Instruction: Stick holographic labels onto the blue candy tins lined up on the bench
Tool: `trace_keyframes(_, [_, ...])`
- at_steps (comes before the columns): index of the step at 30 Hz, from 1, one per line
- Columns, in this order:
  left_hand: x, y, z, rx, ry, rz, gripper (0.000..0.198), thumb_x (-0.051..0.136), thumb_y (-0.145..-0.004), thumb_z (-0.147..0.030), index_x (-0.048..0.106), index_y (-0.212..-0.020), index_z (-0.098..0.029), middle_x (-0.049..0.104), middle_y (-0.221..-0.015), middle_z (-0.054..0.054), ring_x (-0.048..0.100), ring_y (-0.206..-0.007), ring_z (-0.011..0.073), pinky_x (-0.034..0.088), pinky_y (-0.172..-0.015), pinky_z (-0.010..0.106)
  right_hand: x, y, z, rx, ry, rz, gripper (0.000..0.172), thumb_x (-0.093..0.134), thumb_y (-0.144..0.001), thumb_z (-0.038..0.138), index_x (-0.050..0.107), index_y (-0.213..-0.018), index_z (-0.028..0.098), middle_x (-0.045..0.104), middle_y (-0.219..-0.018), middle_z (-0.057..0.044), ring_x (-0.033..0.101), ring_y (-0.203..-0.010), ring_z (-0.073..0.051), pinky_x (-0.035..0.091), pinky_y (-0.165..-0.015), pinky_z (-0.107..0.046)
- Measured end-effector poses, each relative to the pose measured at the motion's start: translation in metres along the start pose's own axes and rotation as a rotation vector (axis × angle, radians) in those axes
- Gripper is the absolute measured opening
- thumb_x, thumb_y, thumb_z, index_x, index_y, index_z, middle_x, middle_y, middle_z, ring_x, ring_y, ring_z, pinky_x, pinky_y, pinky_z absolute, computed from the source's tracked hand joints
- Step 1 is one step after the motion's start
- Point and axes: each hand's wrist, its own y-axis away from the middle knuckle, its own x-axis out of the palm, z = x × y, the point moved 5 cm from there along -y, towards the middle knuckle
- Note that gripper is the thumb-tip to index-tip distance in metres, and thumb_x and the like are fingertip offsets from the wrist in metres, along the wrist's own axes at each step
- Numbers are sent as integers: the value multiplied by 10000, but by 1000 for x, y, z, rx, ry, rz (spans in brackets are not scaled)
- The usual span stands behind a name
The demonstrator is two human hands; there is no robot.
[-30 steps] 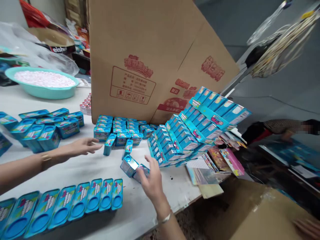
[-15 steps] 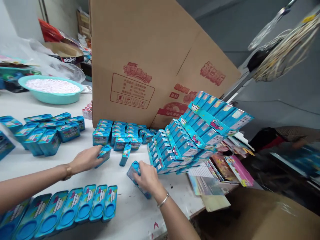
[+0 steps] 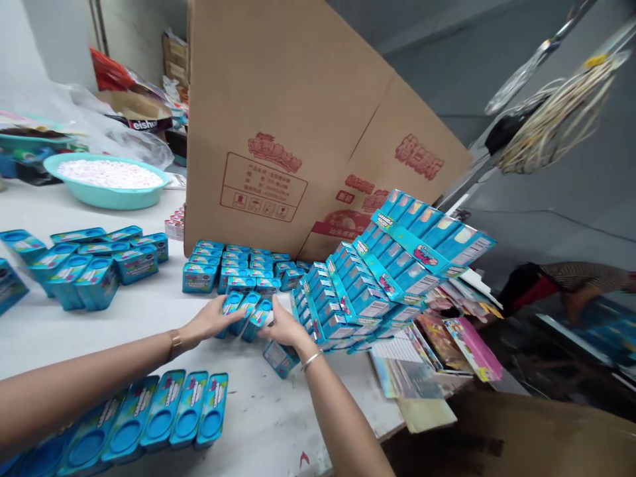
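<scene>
My left hand (image 3: 211,321) is closed on a small blue candy box (image 3: 232,305) from its left side. Opposite it, my right hand (image 3: 285,324) grips another blue candy box (image 3: 261,313) from the right. Between these two stands a third box (image 3: 249,306), so the three form a short row with slight gaps. Below my right wrist, a further candy box (image 3: 281,359) lies tipped on the table. Just behind my hands, several rows of the same boxes (image 3: 242,283) stand against the carton.
A large brown carton (image 3: 278,86) rises at the back of the white table (image 3: 258,411). Stacked display trays of blue boxes (image 3: 368,285) stand right. More boxes line the front left (image 3: 161,411). A turquoise basin (image 3: 104,195) sits back left. At far right is another person's arm (image 3: 586,273).
Both hands have come together around the standing middle box, my left moving right with its box and my right moving up with its own. The tipped box stays by my right wrist.
</scene>
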Motion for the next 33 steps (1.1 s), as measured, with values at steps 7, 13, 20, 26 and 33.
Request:
trace_keyframes(7, [5, -24, -14, 23, -11, 187, 986, 682, -669, -755, 539, -1390, -97, 632, -1426, 211, 579, -1324, 402, 487, -1086, 434, 8, 15, 0, 110, 189, 16, 606, 761, -789, 410, 554, -1298, 154, 749, -1165, -162, 724, -1071, -337, 510, -826, -346])
trace_keyframes(13, [17, -38, -27, 133, -51, 543, 786, 824, -568, -586, 688, -1254, -227, 758, -1249, 40, 687, -1181, 320, 566, -962, 344, 12, 59, 8, 205, 270, 15, 737, 709, -800, 676, 570, -1317, 171, 769, -1112, -171, 738, -1042, -384, 534, -809, -404])
trace_keyframes(20, [17, -36, -52, 224, -268, 530, 1162, 738, -602, -747, 438, -1534, -121, 454, -1594, 223, 418, -1455, 436, 356, -1187, 503, -15, 116, -23, 105, 151, -119, 975, 816, -788, 544, 372, -1565, 159, 581, -1480, -176, 591, -1332, -345, 489, -1052, -412])
trace_keyframes(26, [54, -2, -74, 350, -860, 330, 1263, 816, -554, -466, 250, -1590, -17, 449, -1504, 337, 431, -1372, 501, 368, -1088, 657, 1, 156, -67, 226, 120, -251, 561, 731, -847, 281, 544, -1369, 192, 744, -1188, -94, 715, -1100, -278, 531, -888, -317])
trace_keyframes(33, [74, 27, -97, 720, -815, 588, 1058, 812, -527, -366, 434, -1478, -98, 538, -1386, 239, 506, -1292, 441, 340, -1144, 616, -22, 190, -105, 467, 213, -394, 364, 680, -871, 288, 611, -1220, 211, 774, -1037, -74, 742, -959, -279, 484, -759, -295])
